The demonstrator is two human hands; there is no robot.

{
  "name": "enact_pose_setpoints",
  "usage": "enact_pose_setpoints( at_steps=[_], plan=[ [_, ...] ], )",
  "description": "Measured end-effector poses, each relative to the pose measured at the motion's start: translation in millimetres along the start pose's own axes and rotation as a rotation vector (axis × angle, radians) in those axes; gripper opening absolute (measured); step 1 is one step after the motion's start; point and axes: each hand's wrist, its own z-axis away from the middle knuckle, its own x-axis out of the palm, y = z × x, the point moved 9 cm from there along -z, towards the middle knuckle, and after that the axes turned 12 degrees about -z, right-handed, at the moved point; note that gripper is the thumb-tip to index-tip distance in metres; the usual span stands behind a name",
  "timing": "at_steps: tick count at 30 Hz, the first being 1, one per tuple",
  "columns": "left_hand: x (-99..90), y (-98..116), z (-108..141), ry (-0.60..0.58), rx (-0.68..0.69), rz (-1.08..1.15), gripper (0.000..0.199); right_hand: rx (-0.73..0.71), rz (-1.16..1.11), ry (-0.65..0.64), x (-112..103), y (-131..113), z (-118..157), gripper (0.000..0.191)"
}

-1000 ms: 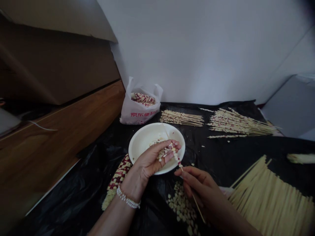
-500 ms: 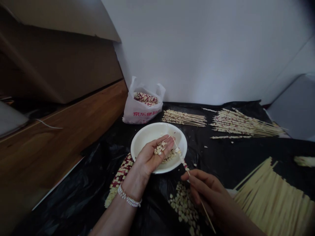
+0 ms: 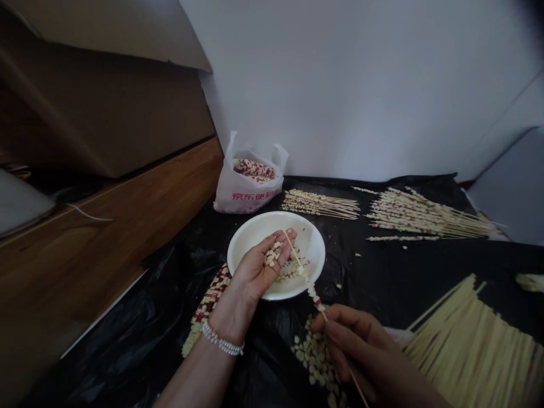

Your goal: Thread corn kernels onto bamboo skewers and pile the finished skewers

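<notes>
My left hand (image 3: 261, 266) is palm up over the white bowl (image 3: 235, 266), with loose corn kernels (image 3: 272, 258) cupped in it. The fingers are slightly bent. Between thumb and fingers, my right hand (image 3: 351, 334) pinches a thin wooden skewer (image 3: 293, 247) at its lower half. Several pale and dark-red kernels are threaded along the skewer's middle. Its bare upper end slants across the left fingertips. More kernels lie at the bottom of the bowl, partly hidden by my left hand. A pile of pale kernels (image 3: 317, 360) rests on the black sheet below, close to my right hand.
Red-and-white corn cobs fill a white plastic bag (image 3: 249, 195) behind the bowl. Another cob (image 3: 209, 306) lies left of it. Filled skewers (image 3: 317, 204) sit behind, with a larger heap (image 3: 419, 212) further right. Bare skewers (image 3: 476, 345) fan out at lower right.
The skewer's tip has shifted left across my left fingertips, and more of its bare upper end shows. The kernels on it sit lower toward my right hand. Both hands keep their holds.
</notes>
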Motion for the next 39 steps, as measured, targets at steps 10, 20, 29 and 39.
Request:
enact_pose_setpoints(
  at_steps=[10,20,29,39],
  plan=[
    [-6.4,12.0,-2.0,0.032,0.137,-0.01,0.022,0.013,-0.02,0.013,3.8,-0.9,0.8,0.03],
    [-4.1,15.0,1.5,0.023,0.169,-0.048,0.034,0.047,-0.037,0.006,2.6,5.2,-1.1,0.029],
    [-8.3,12.4,-1.9,0.04,0.151,-0.046,0.026,0.04,-0.051,0.04,2.8,2.9,1.4,0.03],
    [-10.8,14.9,-0.5,0.084,0.136,-0.022,0.03,0.051,-0.071,0.033,3.4,3.9,0.5,0.03]
  ],
)
